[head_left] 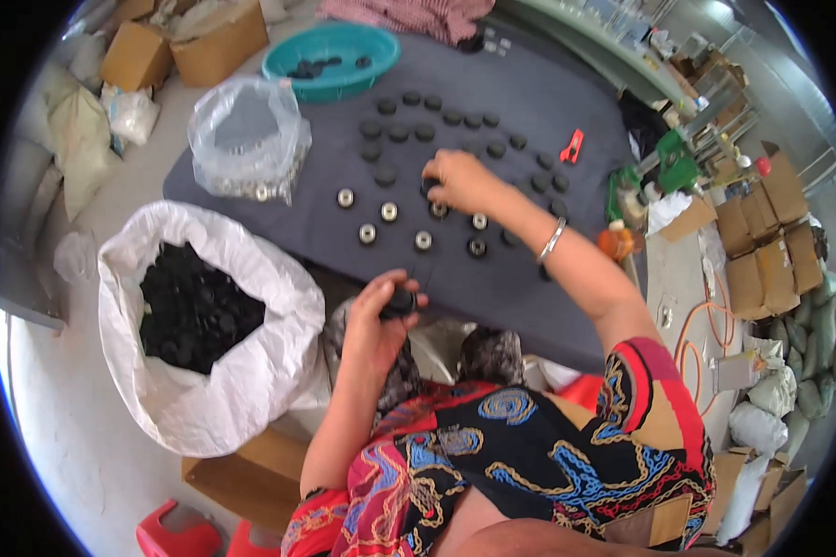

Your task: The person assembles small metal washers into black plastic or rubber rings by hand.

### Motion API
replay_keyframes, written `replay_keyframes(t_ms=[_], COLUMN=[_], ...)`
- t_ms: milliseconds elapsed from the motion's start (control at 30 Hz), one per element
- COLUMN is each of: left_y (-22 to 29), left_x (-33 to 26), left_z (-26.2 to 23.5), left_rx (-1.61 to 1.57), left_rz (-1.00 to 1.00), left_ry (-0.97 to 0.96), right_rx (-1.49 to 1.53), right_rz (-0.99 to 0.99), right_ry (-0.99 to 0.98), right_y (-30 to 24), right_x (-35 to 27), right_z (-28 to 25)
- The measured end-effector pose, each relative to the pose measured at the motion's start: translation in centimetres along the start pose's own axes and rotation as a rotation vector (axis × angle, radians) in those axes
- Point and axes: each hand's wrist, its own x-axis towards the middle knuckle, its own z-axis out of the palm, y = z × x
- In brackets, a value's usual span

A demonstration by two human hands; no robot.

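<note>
The left hand [373, 320] is curled around a small black round cap [401, 302], pinched between thumb and fingers at the near edge of the table [529, 306]; the cap is too round and too covered to tell which way it faces. The right hand [462, 181] reaches farther out, its fingertips pressed down on another black piece [430, 188] lying on the grey cloth. Just before that hand lie silver-centred rings [389, 212] in loose rows; beyond it, plain black caps [398, 133]. Left of the left hand stands an open white sack [241, 371] of black parts, and farther out a clear bag [248, 139] and a teal basin [333, 58].
</note>
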Motion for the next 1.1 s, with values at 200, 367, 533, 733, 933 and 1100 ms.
replay_keyframes(t_ms=[200,367,533,733,933,1100], left_y=[0.0,0.2,-0.4,-0.3,-0.2,-1.2], left_x=[0.1,-0.1,0.1,0.0,-0.3,-0.6], left_z=[0.3,0.1,0.5,1.2,0.9,1.9], left_rx=[-0.049,-0.03,-0.042,-0.119,-0.036,0.025], left_rz=[0.001,0.016,0.01,0.017,0.022,-0.009], left_ry=[-0.013,0.01,0.009,0.036,0.021,-0.03], right_rx=[0.012,0.025,0.048,0.016,0.308,0.556], right_rz=[0.016,-0.018,0.027,0.028,-0.209,-0.233], right_ry=[0.036,0.067,0.059,0.094,0.101,-0.079], right_y=[-0.3,-0.2,0.2,-0.3,-6.2,-8.9], right_x=[0.1,-0.2,0.4,0.5,-5.5,-9.3], right_z=[0.3,0.8,1.0,0.6,-0.4,0.0])
